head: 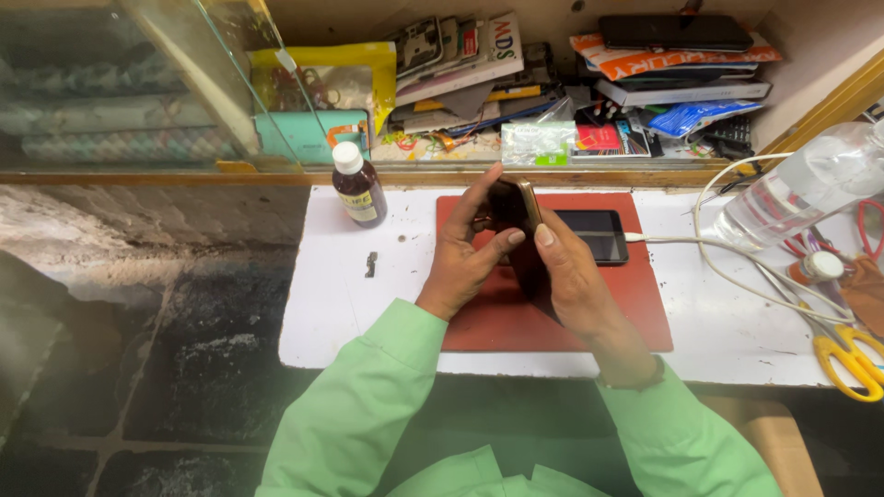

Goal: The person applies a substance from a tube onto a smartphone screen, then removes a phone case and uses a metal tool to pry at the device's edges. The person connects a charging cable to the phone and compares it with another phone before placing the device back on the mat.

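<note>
In the head view, both hands meet above a red mat (516, 322) on the white tabletop (341, 294). The left hand (465, 253) and the right hand (566, 276) are each closed around a dark phone (514, 207), held up off the mat. The phone is a thin, flat slab with a glossy dark face and a gold-coloured metal edge. Its long axis runs from near to far, with the top end pointing away and slightly left; it is tilted so that its edge faces the camera. The left thumb lies across its near part, and the right thumb presses at its right side.

Just right of the hands, a second phone (594, 235) lies flat on the mat, its screen black and shiny, with a white cable (727, 248) plugged into its right end. A small brown bottle (357, 189) with a white cap stands upright at the far left of the tabletop. Yellow-handled scissors (852, 359) lie at the near right.
</note>
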